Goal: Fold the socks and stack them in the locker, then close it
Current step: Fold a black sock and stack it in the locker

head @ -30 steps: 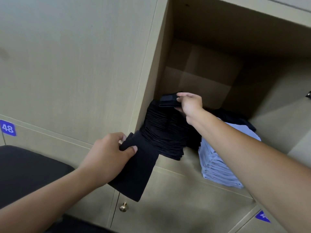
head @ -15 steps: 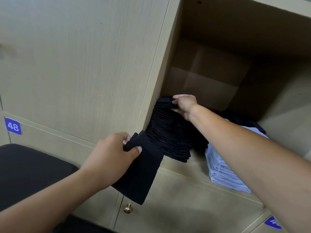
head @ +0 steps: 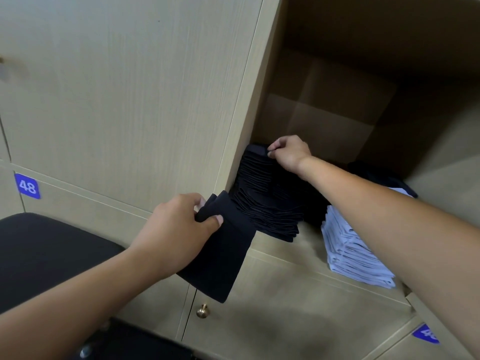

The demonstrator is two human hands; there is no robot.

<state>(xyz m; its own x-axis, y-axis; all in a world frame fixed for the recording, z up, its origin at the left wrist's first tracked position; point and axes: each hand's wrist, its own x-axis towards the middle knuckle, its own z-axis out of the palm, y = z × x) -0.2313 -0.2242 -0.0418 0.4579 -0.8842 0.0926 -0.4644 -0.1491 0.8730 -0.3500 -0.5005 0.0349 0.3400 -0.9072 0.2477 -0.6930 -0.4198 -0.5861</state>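
Inside the open locker [head: 337, 105] a tall stack of folded black socks [head: 267, 201] leans against its left wall. My right hand [head: 288, 152] reaches in and pinches the top folded black sock [head: 255, 149] on that stack. My left hand [head: 179, 229] grips a dark sock [head: 223, 261] by its upper edge; it hangs down in front of the locker's lower edge. A stack of folded light blue socks [head: 355, 253] stands to the right, partly behind my right forearm.
More dark fabric [head: 384, 180] lies behind the blue stack. A closed door with a brass knob [head: 202, 311] is below the open locker. Blue number tags [head: 27, 186] mark the doors. A black padded seat [head: 44, 250] is at lower left.
My right hand has lowered the folded black sock onto the top of the black stack. My left hand keeps its hold on the hanging sock. The camera moved slightly closer.
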